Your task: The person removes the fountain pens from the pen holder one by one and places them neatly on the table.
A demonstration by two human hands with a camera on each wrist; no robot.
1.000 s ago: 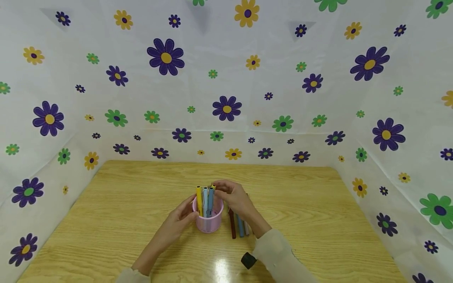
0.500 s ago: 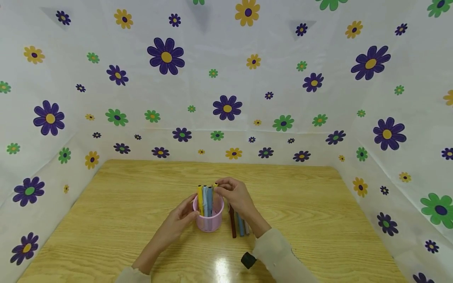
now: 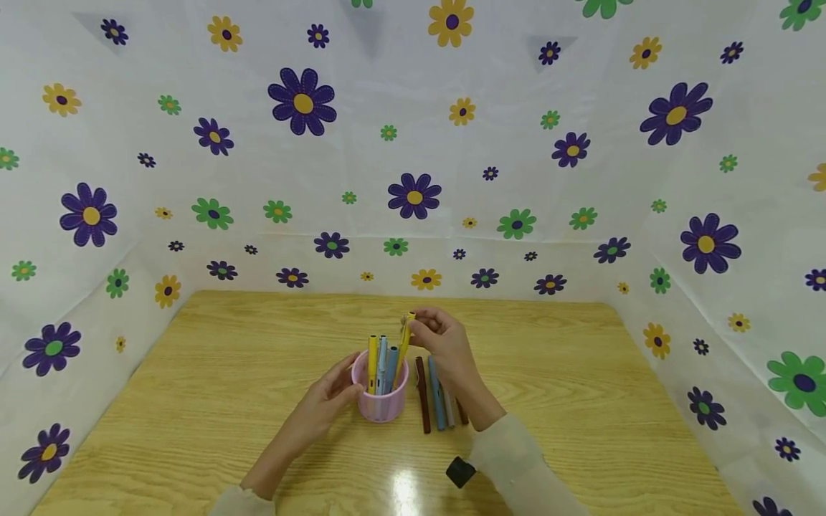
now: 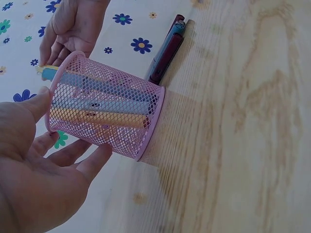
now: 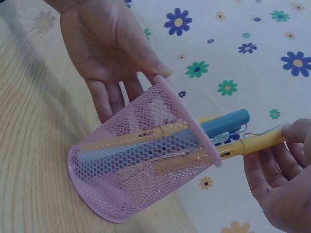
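Note:
A pink mesh pen cup (image 3: pixel 381 410) stands upright on the table. My left hand (image 3: pixel 321 407) holds its left side, with the thumb (image 4: pixel 41 103) at the rim and the fingers spread along the mesh. My right hand (image 3: pixel 448 351) pinches a yellow pen (image 5: pixel 265 141) near its clip end. That pen leans right, its upper part above the rim and its lower end inside the cup. Also standing in the cup are another yellow pen (image 3: pixel 372 355), a light blue pen (image 3: pixel 383 351) and a blue pen (image 5: pixel 228 121).
Right of the cup several pens lie side by side on the wooden table (image 3: pixel 258 344), among them a brown pen (image 3: pixel 422 395) and a blue pen (image 3: pixel 437 394). A flower-printed white sheet (image 3: pixel 361 158) encloses the table's back and sides. A black block (image 3: pixel 460 472) shows beside the right sleeve.
My right hand has moved up and to the right, drawing the yellow pen partly upward. The pens left in the cup have shifted slightly right. The left hand stays at the cup.

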